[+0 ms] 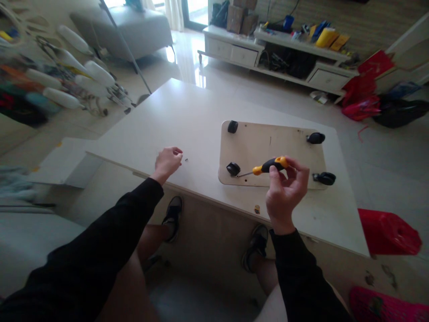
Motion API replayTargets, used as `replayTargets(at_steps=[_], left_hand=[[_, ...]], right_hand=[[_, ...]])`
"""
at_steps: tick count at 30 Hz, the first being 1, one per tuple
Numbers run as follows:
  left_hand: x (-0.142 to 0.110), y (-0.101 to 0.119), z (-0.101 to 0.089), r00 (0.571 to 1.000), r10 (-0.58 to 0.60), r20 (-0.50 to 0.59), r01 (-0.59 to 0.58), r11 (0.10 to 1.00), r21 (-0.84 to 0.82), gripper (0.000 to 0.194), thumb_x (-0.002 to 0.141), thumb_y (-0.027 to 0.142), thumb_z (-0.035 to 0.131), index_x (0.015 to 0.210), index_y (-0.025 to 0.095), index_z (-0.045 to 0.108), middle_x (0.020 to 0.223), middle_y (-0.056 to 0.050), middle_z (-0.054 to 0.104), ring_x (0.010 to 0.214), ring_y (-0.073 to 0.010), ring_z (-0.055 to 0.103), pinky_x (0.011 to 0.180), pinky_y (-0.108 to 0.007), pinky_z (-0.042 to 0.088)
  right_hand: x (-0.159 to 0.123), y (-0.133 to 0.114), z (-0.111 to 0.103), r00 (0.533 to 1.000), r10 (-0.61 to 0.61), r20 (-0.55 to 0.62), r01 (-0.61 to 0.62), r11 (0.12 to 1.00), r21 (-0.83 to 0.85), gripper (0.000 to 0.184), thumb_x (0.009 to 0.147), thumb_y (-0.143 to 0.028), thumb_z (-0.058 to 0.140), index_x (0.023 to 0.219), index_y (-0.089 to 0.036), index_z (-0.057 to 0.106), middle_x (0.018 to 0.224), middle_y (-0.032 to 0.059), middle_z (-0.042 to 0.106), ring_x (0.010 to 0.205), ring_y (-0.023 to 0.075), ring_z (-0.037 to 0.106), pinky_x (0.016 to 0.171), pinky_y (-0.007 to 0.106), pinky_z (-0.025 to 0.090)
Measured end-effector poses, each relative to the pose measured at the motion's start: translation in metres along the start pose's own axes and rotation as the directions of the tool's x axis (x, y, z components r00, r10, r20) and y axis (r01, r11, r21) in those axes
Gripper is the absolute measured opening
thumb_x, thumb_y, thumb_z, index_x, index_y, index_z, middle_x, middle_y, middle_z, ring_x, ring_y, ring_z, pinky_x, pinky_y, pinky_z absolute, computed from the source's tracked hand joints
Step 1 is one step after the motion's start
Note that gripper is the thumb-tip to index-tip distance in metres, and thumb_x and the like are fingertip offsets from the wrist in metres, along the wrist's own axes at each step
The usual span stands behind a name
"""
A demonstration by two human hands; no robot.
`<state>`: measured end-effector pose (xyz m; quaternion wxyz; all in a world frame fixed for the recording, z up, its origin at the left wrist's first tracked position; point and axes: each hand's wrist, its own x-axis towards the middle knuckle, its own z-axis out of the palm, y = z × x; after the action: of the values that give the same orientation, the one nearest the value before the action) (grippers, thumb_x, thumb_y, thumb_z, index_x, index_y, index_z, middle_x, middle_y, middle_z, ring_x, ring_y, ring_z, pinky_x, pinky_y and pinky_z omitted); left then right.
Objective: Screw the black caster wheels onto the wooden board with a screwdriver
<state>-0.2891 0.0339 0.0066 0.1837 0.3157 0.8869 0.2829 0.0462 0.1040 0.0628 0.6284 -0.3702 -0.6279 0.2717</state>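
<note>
My right hand (284,190) is closed around the black and orange handle of a screwdriver (268,166), its metal tip pointing left toward a black caster wheel (233,169). That wheel sits on a pale wooden board (264,145) with casters at its other corners (232,127) (315,138) (325,178). My left hand (167,162) rests on the white table (187,120) with its fingers pinched together near a tiny dark screw (186,159). What the pinch holds is too small to make out.
A red plastic stool (389,232) stands at the table's right. A drying rack with white pegs (70,71) is at the left. A grey sofa (134,27) and a white TV cabinet (278,49) are behind. My shoes (172,217) show under the table.
</note>
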Motion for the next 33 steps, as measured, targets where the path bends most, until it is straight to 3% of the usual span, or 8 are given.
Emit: replayTargets(at_steps=[4, 8, 11, 15, 23, 28, 33], left_hand=[[-0.024, 0.033, 0.007, 0.974, 0.225, 0.013, -0.226, 0.974, 0.025, 0.022, 0.093, 0.02, 0.065, 0.108, 0.021, 0.082, 0.103, -0.009, 0.083, 0.081, -0.0215, 0.077, 0.087, -0.036, 0.057], [-0.05, 0.058, 0.023, 0.887, 0.439, 0.142, -0.421, 0.897, -0.136, 0.031, 0.091, 0.015, 0.061, 0.115, 0.022, 0.079, 0.112, -0.007, 0.082, 0.081, -0.0182, 0.075, 0.083, -0.032, 0.058], [-0.063, 0.067, 0.035, 0.807, 0.539, 0.241, -0.493, 0.84, -0.226, 0.038, 0.09, 0.013, 0.057, 0.121, 0.022, 0.076, 0.121, -0.006, 0.079, 0.081, -0.0158, 0.073, 0.08, -0.03, 0.058], [-0.071, 0.073, 0.047, 0.756, 0.574, 0.314, -0.524, 0.819, -0.234, 0.04, 0.088, 0.014, 0.058, 0.124, 0.022, 0.075, 0.12, -0.007, 0.077, 0.082, -0.0165, 0.071, 0.08, -0.032, 0.057], [-0.083, 0.08, 0.056, 0.727, 0.601, 0.332, -0.582, 0.796, -0.165, 0.048, 0.083, 0.032, 0.078, 0.129, 0.024, 0.069, 0.119, -0.007, 0.075, 0.099, -0.0247, 0.071, 0.088, -0.039, 0.055], [-0.099, 0.087, 0.065, 0.773, 0.584, 0.247, -0.592, 0.805, -0.05, 0.057, 0.081, 0.044, 0.088, 0.129, 0.023, 0.065, 0.132, -0.01, 0.07, 0.103, -0.0282, 0.072, 0.085, -0.039, 0.054], [-0.101, 0.094, 0.068, 0.79, 0.567, 0.235, -0.577, 0.816, -0.028, 0.049, 0.085, 0.034, 0.083, 0.128, 0.023, 0.064, 0.132, -0.01, 0.068, 0.102, -0.0268, 0.071, 0.082, -0.038, 0.053]], right_hand=[[0.004, -0.001, -0.001, 0.999, -0.007, -0.032, 0.007, 1.0, 0.001, 0.034, 0.089, -0.023, 0.077, 0.121, -0.025, 0.067, 0.119, 0.005, 0.068, 0.109, 0.0196, 0.074, 0.088, 0.038, 0.066], [0.007, -0.004, 0.0, 0.997, -0.017, -0.077, 0.02, 0.999, 0.04, 0.035, 0.088, -0.021, 0.077, 0.121, -0.025, 0.066, 0.119, 0.0038, 0.066, 0.109, 0.0196, 0.075, 0.089, 0.039, 0.066], [0.007, -0.005, 0.002, 0.995, -0.03, -0.096, 0.037, 0.997, 0.071, 0.036, 0.087, -0.019, 0.077, 0.121, -0.024, 0.066, 0.12, 0.0032, 0.065, 0.11, 0.0195, 0.075, 0.094, 0.041, 0.066], [0.005, -0.004, 0.002, 0.995, -0.048, -0.09, 0.055, 0.996, 0.068, 0.036, 0.088, -0.019, 0.077, 0.122, -0.025, 0.066, 0.119, 0.0035, 0.065, 0.111, 0.0202, 0.075, 0.094, 0.041, 0.066], [0.003, 0.003, 0.005, 0.997, -0.055, -0.047, 0.056, 0.998, 0.023, 0.037, 0.091, -0.025, 0.077, 0.125, -0.027, 0.063, 0.124, 0.0058, 0.065, 0.114, 0.0222, 0.075, 0.09, 0.042, 0.068], [0.001, 0.005, 0.008, 0.998, -0.069, 0.0, 0.069, 0.997, 0.028, 0.035, 0.092, -0.026, 0.076, 0.125, -0.027, 0.064, 0.121, 0.0055, 0.065, 0.116, 0.021, 0.073, 0.093, 0.041, 0.067], [0.0, 0.006, 0.008, 0.995, -0.096, 0.027, 0.095, 0.995, 0.02, 0.034, 0.093, -0.026, 0.075, 0.125, -0.027, 0.064, 0.123, 0.005, 0.065, 0.117, 0.0203, 0.073, 0.096, 0.043, 0.067]])
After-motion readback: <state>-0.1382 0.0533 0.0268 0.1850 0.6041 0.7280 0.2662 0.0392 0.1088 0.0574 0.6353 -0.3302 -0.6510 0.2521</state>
